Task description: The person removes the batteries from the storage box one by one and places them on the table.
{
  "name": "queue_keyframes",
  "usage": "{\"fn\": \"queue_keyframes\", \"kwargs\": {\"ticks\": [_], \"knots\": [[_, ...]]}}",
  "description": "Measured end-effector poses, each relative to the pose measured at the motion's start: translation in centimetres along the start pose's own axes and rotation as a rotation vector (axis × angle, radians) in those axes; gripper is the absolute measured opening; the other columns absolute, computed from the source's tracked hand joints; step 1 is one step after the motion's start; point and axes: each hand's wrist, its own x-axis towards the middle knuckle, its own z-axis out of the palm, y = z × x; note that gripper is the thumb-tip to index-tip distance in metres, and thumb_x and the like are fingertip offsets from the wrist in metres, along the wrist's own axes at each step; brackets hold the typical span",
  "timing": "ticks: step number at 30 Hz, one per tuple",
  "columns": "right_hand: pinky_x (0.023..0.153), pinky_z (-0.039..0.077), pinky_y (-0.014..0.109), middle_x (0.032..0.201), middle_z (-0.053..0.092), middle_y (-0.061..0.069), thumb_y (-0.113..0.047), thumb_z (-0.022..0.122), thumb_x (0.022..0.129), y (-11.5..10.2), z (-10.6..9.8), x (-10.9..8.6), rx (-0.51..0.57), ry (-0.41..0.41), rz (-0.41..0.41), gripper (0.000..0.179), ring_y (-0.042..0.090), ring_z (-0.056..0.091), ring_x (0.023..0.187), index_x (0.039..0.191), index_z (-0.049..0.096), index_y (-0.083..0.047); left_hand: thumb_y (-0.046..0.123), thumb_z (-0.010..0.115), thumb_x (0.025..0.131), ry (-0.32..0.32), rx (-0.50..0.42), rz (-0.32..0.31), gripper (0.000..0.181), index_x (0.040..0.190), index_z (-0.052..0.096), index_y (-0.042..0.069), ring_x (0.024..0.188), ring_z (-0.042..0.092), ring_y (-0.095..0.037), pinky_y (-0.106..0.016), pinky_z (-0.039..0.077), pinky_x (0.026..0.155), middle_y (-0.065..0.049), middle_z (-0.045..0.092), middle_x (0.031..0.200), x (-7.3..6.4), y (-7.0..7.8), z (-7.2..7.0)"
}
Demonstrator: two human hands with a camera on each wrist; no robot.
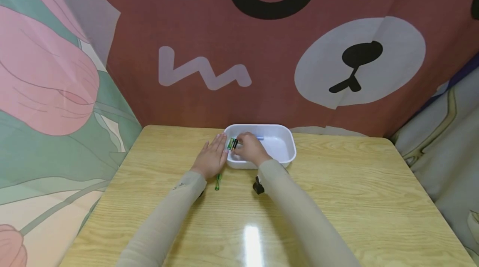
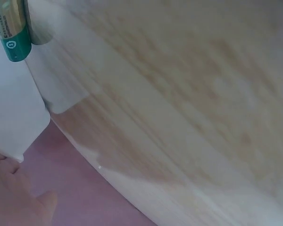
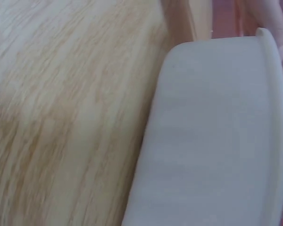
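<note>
A white plastic basin (image 1: 278, 144) stands at the back edge of the table. My left hand (image 1: 211, 156) lies with straight fingers along its left side. Inside the basin, my right hand (image 1: 250, 149) pinches a dark battery (image 1: 235, 144) between thumb and fingers at the left end. Next to that battery is a green battery (image 1: 230, 144). On the table by my left wrist lies a green stick-like thing (image 1: 218, 181); the left wrist view shows a green-and-gold battery (image 2: 12, 33) close up. In the right wrist view the basin's outer wall (image 3: 212, 132) hides the right fingers.
A light blue strip (image 1: 260, 138) shows inside the basin behind my right hand. The wood-grain table (image 1: 337, 200) ends just behind the basin, where a red printed cloth (image 1: 206, 109) hangs. A black device (image 1: 258, 186) sits under my right wrist.
</note>
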Motion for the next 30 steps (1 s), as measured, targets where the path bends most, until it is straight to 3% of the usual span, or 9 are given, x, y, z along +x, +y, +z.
{"fn": "queue_keyframes", "kwargs": {"ticks": [7,14,23,30], "knots": [[0.096,0.054,0.043,0.113,0.070,0.018,-0.016,0.085,0.079,0.2,-0.8,-1.0,0.059,0.070,-0.033,0.049,0.031,0.066,0.104,0.120,0.070,0.006,0.034,0.026,0.111,0.004,-0.013,0.003,0.061,0.162,0.016,0.002,0.156,0.012,-0.024,-0.054,0.019,0.124,-0.010,0.015,0.169,-0.2,0.2,-0.4],[0.093,0.055,0.042,0.110,0.071,0.017,-0.015,0.086,0.078,0.0,-1.9,-2.4,0.075,0.124,-0.079,0.048,0.029,0.066,0.101,0.120,0.071,0.003,0.036,0.022,0.112,-0.021,-0.020,-0.012,0.061,0.163,0.011,0.005,0.156,0.007,-0.022,-0.053,0.016,0.125,-0.007,0.009,0.170,-0.1,0.1,-0.3],[0.094,0.057,0.039,0.110,0.068,0.015,-0.018,0.086,0.079,-0.6,-2.8,-4.0,0.156,0.145,-0.071,0.051,0.029,0.067,0.101,0.124,0.070,0.001,0.038,0.020,0.111,-0.016,-0.028,-0.018,0.062,0.163,0.010,0.006,0.156,0.006,-0.022,-0.052,0.015,0.125,-0.006,0.007,0.170,-0.1,0.0,-0.1],[0.095,0.057,0.041,0.115,0.068,0.014,-0.020,0.086,0.081,-1.5,-3.1,-5.9,0.214,0.156,-0.048,0.052,0.031,0.068,0.105,0.126,0.069,-0.001,0.035,0.026,0.111,0.005,-0.038,-0.010,0.061,0.163,0.012,0.005,0.156,0.009,-0.024,-0.053,0.017,0.125,-0.008,0.011,0.170,0.0,-0.1,0.1]]}}
